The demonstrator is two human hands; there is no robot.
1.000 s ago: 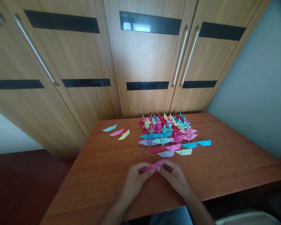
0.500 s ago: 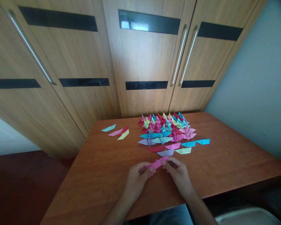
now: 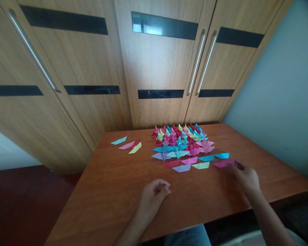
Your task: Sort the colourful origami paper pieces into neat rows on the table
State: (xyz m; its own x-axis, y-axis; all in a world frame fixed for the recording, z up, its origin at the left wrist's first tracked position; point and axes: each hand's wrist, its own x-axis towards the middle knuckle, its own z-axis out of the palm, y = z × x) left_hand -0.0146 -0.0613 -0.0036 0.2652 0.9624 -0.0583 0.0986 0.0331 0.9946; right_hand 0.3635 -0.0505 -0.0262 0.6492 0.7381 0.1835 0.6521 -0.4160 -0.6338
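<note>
Between the fingertips of my right hand [image 3: 243,174] is the end of a magenta folded paper strip [image 3: 222,163], low over the table's right part, just below a blue folded strip [image 3: 222,155]. My left hand [image 3: 155,193] has its fingers curled with thumb and fingertips together near the table's front middle, nothing visible in it. Ahead of it lie a lilac strip [image 3: 181,168], a red strip [image 3: 171,164] and a pale green strip [image 3: 201,165]. Behind these stand rows of colourful origami cranes [image 3: 178,138].
The brown wooden table [image 3: 113,181] reaches back to a wooden wardrobe [image 3: 156,61] with metal handles. At its back left lie a few folded strips, among them a light blue one [image 3: 119,140] and a yellow one [image 3: 135,148]. A pale wall [image 3: 284,102] borders the right side.
The magenta strip has left my left hand and moved right with my right hand, down beside the blue strips. My left hand has stayed near the same place.
</note>
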